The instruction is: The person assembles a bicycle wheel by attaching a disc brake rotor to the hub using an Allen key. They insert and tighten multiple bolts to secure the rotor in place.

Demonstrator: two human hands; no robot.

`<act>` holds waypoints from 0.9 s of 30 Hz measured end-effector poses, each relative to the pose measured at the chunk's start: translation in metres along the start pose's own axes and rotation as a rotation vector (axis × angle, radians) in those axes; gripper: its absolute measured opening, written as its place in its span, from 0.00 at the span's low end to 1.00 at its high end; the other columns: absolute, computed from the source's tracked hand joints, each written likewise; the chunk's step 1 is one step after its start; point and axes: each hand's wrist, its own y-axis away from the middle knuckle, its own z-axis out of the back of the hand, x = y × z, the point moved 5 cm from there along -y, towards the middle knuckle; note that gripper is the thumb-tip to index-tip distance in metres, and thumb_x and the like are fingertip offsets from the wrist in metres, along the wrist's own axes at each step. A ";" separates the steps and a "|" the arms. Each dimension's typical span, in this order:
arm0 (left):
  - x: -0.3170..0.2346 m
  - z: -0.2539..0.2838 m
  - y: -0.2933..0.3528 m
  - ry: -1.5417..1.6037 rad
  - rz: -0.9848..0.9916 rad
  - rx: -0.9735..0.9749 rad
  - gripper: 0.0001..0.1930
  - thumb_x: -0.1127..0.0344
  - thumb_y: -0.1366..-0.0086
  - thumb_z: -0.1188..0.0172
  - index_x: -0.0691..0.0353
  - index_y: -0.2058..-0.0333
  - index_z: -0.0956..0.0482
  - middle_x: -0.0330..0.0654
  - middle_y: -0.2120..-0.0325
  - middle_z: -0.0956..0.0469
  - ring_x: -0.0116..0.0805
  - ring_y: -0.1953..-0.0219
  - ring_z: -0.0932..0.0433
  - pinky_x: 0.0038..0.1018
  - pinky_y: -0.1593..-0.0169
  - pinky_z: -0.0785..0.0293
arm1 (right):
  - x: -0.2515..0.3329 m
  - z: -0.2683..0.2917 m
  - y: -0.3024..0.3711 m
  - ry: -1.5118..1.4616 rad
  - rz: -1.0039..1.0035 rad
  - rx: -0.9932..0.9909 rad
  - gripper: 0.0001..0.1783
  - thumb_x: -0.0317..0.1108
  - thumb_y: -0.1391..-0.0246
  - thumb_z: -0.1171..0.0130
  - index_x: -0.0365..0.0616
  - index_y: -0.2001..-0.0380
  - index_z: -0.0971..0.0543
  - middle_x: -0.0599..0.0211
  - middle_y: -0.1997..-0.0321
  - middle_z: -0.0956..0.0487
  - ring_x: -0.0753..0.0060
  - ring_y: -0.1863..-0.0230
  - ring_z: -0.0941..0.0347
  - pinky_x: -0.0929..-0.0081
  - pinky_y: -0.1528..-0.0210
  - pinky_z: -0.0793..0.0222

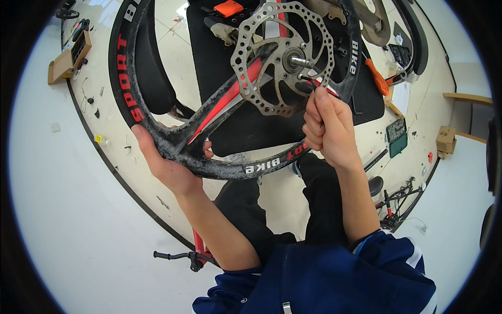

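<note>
A black bicycle wheel (172,138) with red and white lettering and broad red-marked spokes is held up in front of me. My left hand (170,167) grips its lower left rim, thumb on the near face and fingers behind, partly hidden. A drilled metal brake disc (325,39) sits at the wheel's hub, with a threaded axle (301,62) sticking out of its middle. My right hand (332,123) is closed on a thin dark hex key (310,79). The key's end is at the disc beside the axle; whether it sits in a bolt I cannot tell.
Below the wheel lies a black mat (225,138) on the tiled floor. An orange-handled tool (376,77), a green case (397,137) and a cardboard box (446,139) are at right. An open box of tools (70,60) lies far left. Bicycle handlebars (193,256) stand near my left elbow.
</note>
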 end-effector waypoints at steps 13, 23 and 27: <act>-0.002 0.000 -0.002 -0.001 -0.008 0.013 0.28 0.35 0.32 0.58 0.58 0.69 0.35 0.44 0.86 0.29 0.36 0.92 0.29 0.26 0.89 0.29 | 0.029 0.023 -0.010 0.571 0.146 0.008 0.21 0.43 0.33 0.48 0.40 0.77 0.26 0.79 0.83 0.34 0.89 0.82 0.45 0.83 0.81 0.51; 0.003 0.007 -0.006 -0.007 0.021 0.044 0.31 0.35 0.32 0.60 0.62 0.60 0.31 0.48 0.82 0.24 0.37 0.89 0.26 0.27 0.87 0.27 | 0.142 -0.025 -0.076 1.674 0.388 0.590 0.22 0.50 0.60 0.25 0.38 0.79 0.16 0.70 0.79 0.26 0.72 0.75 0.32 0.76 0.73 0.37; 0.004 0.011 -0.007 0.020 0.038 0.035 0.30 0.35 0.32 0.60 0.62 0.64 0.31 0.47 0.83 0.24 0.37 0.89 0.25 0.27 0.88 0.27 | 0.147 -0.048 -0.068 1.816 0.484 0.592 0.22 0.50 0.62 0.24 0.39 0.79 0.16 0.72 0.82 0.28 0.73 0.76 0.35 0.75 0.74 0.41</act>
